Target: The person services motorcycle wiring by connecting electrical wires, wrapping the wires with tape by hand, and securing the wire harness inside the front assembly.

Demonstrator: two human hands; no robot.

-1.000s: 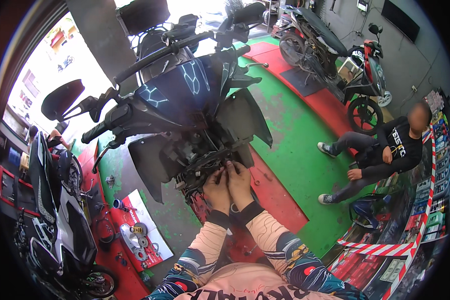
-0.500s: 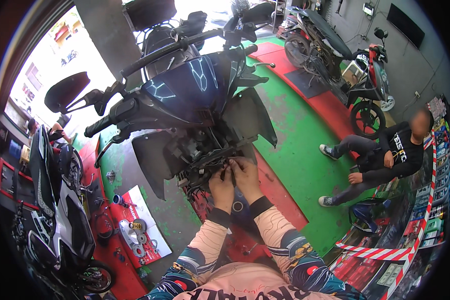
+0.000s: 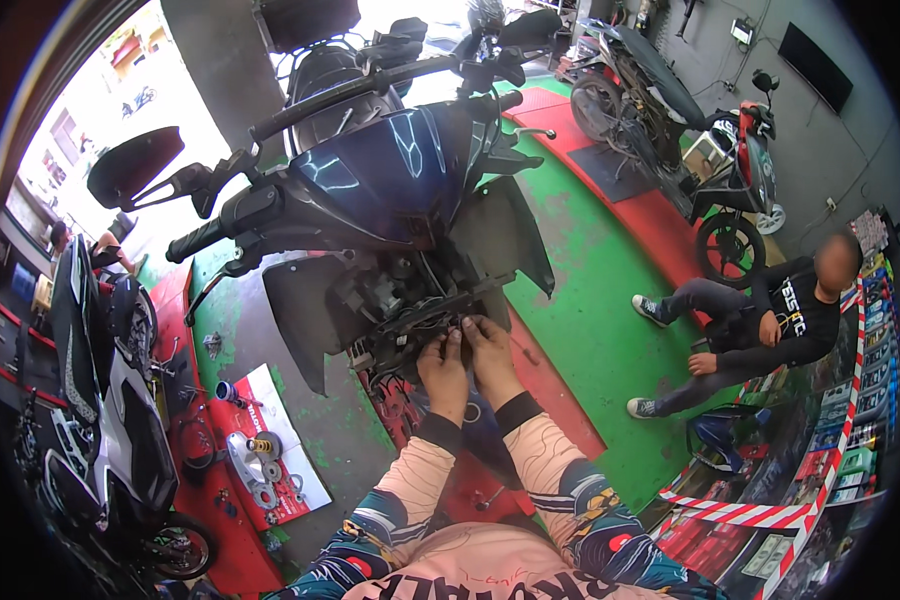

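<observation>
A dark blue motor scooter (image 3: 380,170) stands in front of me with its front panels off, so black wiring and brackets (image 3: 410,320) lie bare below the headlight cowl. Both my hands are at the lower right of this wiring, close together. My left hand (image 3: 444,376) has its thumb and fingers pinched at the wires. Beside it my right hand (image 3: 490,356) is also closed, fingertips against the same spot. What lies between the fingertips is too small and dark to make out. Dark side panels (image 3: 305,310) flank the opening.
Left on the floor, a white and red sheet (image 3: 305,480) carries metal parts and a spring. A white and black scooter (image 3: 120,430) stands further left. At right a person (image 3: 780,320) sits near striped tape (image 3: 750,515); another scooter (image 3: 735,200) stands on a red platform (image 3: 610,180).
My hands stay at the same wiring, with the fingers shifted slightly. The whole view has moved a little; the seated person's pose is nearly unchanged.
</observation>
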